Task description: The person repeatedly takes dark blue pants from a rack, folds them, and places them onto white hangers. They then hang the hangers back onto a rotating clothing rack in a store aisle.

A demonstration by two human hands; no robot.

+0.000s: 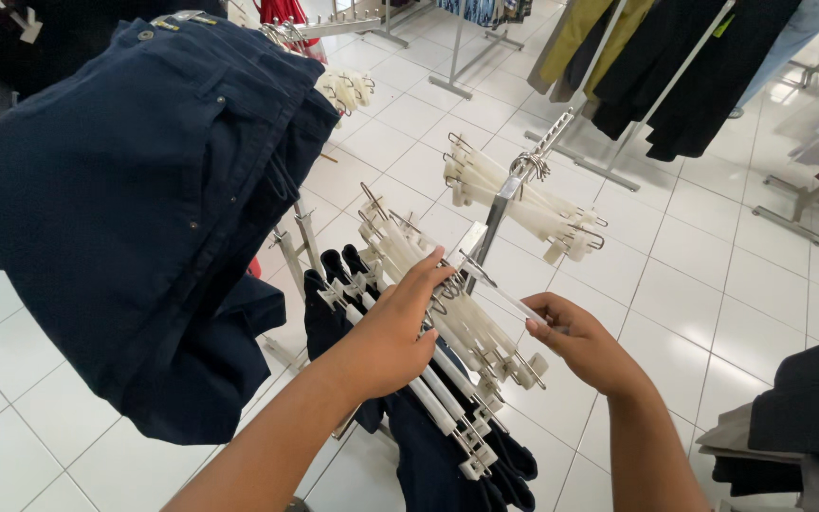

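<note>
Both forearms are bare to the lower frame edge, no sleeves showing. The left hand (386,337) and right hand (585,346) seem unadorned: no rings, watch or gloves.

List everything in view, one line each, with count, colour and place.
Navy trousers: several, dark blue, hung on the upper left arm of the rack.
Clip hangers: a packed row, white with metal clips, on the rack arm at centre; some hold dark garments below.
Empty clip hangers: a bunch, white, on the next rack arm behind.
Single hanger: one, white, between the two hands.
Hanging clothes: several, black and olive, on a rail at top right.
Folded clothes: a pile, dark and grey, lower right.
Floor: white tiles.
Left hand: on the hanger row.
Right hand: pinching the single hanger.
</note>
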